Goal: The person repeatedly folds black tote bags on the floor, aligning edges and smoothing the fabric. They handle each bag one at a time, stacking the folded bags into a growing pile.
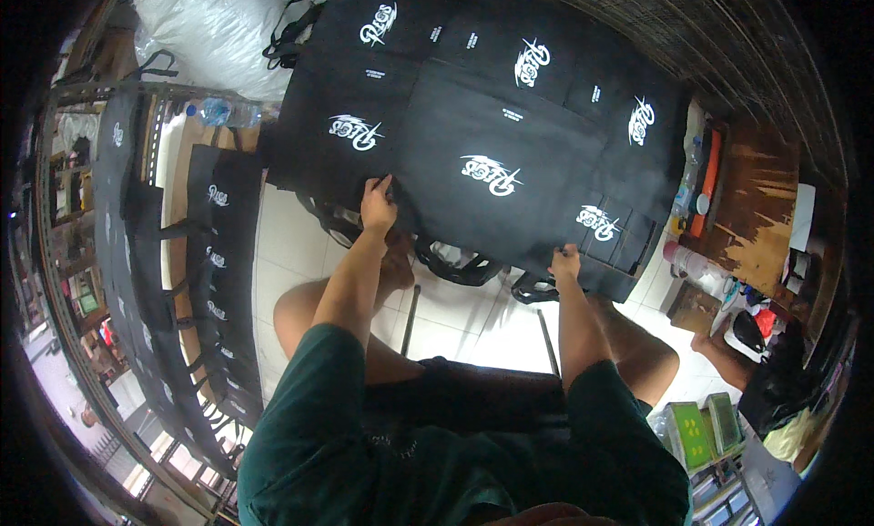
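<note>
Several flat black tote bags with white printed lettering overlap across the work surface in front of me. Nearest to me, one black tote bag [473, 144] lies over the others, its handle loops hanging off the near edge. My left hand [378, 206] pinches this bag's near left corner, fingers closed. At the near right, my right hand [564, 260] is closed on the near edge of the same bag, beside a smaller stack of printed black pieces [601, 226]. The fingertips of both hands are partly hidden against the dark fabric.
On the left, more printed black bags [218, 253] hang or lie along a metal rack [150, 153]. A large clear plastic sack [205, 35] stands at the far left. To the right are a worn wooden board [751, 198], bottles and a green box [689, 435]. Another person's limb [726, 355] shows there.
</note>
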The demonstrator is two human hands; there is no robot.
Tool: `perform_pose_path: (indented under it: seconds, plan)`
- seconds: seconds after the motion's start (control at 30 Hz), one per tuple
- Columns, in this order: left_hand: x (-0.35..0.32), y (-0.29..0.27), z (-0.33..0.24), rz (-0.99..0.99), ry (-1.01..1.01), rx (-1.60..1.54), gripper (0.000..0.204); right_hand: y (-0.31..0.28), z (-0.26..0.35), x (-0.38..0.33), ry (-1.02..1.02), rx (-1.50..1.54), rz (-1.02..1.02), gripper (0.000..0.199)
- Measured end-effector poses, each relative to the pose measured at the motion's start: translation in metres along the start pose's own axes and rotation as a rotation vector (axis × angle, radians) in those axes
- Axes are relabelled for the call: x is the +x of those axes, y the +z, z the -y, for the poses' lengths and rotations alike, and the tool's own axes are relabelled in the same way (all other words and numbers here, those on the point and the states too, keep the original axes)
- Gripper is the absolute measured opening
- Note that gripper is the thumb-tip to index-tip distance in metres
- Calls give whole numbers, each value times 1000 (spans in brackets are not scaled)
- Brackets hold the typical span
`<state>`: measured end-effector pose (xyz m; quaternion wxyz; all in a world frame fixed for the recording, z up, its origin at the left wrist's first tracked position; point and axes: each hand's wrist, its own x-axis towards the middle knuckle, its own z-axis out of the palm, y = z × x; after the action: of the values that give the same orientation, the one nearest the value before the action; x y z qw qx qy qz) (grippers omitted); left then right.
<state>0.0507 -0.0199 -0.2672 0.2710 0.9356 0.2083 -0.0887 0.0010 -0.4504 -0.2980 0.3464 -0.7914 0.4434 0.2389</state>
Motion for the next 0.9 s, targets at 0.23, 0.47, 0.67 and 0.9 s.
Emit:
perform_pose_path:
  seconds: [0.23,0.47,0.67,0.9]
  plan:
    - [1,0,3,19,61,30,55,17,-25,26,2,-93,-57,29]
    - [3,1,-5,50,-5,55,60,14,-17,15,34,-59,-53,32]
    - [0,-1,0,60,19,128,61,9,-7,5,-29,-140,-75,30]
    - [-10,-8,-4,86,21,148,62,-4,-4,-18,-82,-195,-106,31]
